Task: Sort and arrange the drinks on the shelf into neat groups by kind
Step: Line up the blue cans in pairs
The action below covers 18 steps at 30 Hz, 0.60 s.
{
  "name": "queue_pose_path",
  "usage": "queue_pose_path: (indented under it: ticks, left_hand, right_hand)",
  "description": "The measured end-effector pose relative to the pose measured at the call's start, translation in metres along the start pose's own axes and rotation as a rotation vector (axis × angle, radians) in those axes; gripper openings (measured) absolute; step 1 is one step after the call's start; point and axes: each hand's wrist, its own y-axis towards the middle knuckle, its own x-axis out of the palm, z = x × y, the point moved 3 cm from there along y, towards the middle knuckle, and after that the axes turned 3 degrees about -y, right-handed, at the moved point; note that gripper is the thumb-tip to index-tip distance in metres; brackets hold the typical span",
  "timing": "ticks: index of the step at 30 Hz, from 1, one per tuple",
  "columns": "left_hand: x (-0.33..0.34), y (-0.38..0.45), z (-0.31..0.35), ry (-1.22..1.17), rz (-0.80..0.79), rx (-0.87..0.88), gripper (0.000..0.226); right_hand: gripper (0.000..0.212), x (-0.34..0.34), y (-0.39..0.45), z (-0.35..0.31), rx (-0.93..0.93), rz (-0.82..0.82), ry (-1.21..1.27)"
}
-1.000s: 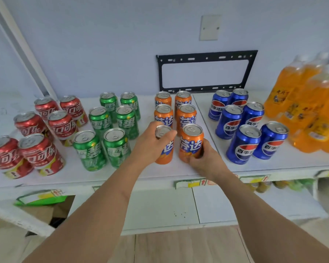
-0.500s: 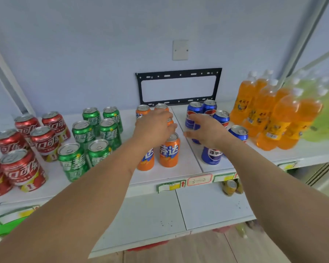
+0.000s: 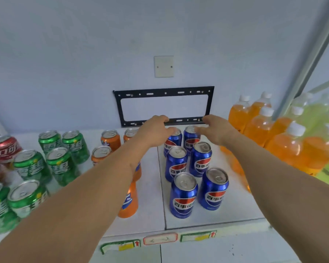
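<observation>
Blue cola cans [image 3: 183, 194] stand in two columns on the white shelf [image 3: 235, 207]. My left hand [image 3: 154, 130] hovers over the back left blue can [image 3: 172, 141], fingers curled down at its top. My right hand [image 3: 216, 129] reaches over the back right blue can [image 3: 190, 139], fingers spread. Neither hand clearly grips a can. Orange cans [image 3: 110, 139] sit left of the blue ones, partly hidden by my left forearm. Green cans [image 3: 62, 166] and red cans [image 3: 3, 149] stand further left.
Orange drink bottles [image 3: 262, 126] and pale green bottles [image 3: 319, 118] crowd the shelf's right side. A black metal bracket [image 3: 163, 92] and a white wall plate [image 3: 163, 66] hang on the wall behind. Price labels [image 3: 160, 239] line the shelf's front edge.
Both hands have let go of the front orange cans and moved right and back, over the rear blue cans. The camera has swung right and closer.
</observation>
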Motion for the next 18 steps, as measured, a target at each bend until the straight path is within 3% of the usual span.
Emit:
queue_pose_path:
  ticks: [12, 18]
  left_hand:
    - [0.046, 0.060, -0.010, -0.017, -0.288, -0.128, 0.080]
    - [0.049, 0.065, -0.013, 0.050, -0.215, -0.097, 0.068]
  right_hand:
    - [0.086, 0.049, 0.082, 0.015, 0.019, -0.254, 0.103]
    - [0.074, 0.057, 0.089, 0.011, -0.020, -0.320, -0.037]
